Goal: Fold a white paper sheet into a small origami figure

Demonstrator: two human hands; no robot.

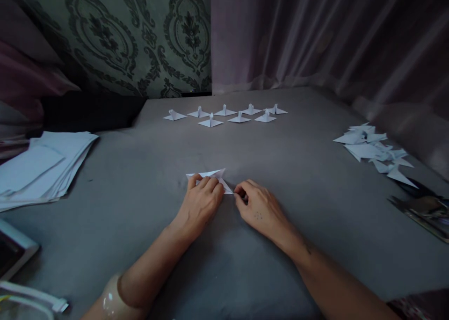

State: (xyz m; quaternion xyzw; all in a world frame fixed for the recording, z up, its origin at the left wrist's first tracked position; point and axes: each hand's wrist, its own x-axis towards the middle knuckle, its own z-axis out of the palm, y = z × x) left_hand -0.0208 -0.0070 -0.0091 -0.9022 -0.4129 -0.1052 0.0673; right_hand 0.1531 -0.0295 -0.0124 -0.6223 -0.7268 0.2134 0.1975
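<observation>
A partly folded sheet of white paper (227,187) lies on the grey surface in front of me, its pointed corners spread out. My left hand (205,196) presses down on it with curled fingers, covering much of its middle and lower left. At the paper's lower right corner, my right hand (253,202) has thumb and forefinger pinched together on the tip. The exact folds beneath my left fingers are hidden. Farther back stand several folded white paper figures (211,121) in two rows, each with wide points and a raised middle.
A stack of white paper sheets (45,165) lies at the left. Several folded paper pieces (375,149) are heaped at the right, beside dark objects (424,210) that look like scissors. A white cable (42,300) and a box-like device (16,250) sit lower left. Curtains border the surface.
</observation>
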